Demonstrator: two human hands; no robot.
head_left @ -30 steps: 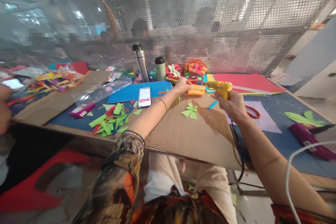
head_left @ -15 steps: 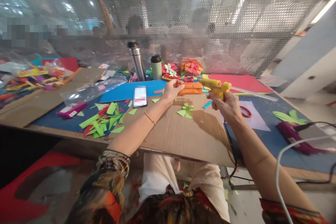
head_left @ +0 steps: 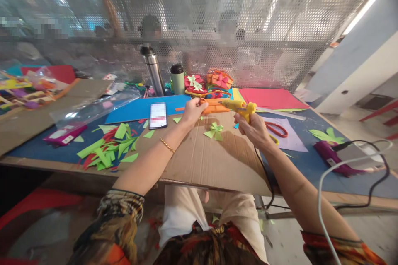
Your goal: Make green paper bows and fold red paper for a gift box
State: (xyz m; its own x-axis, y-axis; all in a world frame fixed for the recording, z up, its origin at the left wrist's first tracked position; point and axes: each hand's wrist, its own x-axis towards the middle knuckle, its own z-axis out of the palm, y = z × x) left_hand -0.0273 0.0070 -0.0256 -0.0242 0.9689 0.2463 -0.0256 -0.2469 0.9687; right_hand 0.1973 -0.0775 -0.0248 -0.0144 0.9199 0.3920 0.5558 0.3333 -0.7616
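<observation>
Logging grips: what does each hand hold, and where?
Left hand: the orange piece, by its left end. Right hand: the glue gun, by its handle.

Left of the left hand (head_left: 192,113), a phone (head_left: 158,114) with its screen lit lies beside a blue sheet (head_left: 127,108). Beyond that hand stand a steel flask (head_left: 154,71) and, to its right, a black-lidded green bottle (head_left: 177,81). Well left of it lies a purple packet (head_left: 66,134). Beyond the right hand (head_left: 254,129) are red sheets (head_left: 273,97); just to its right, a lilac sheet (head_left: 294,141). A perforated screen (head_left: 255,60) rises behind both.
</observation>
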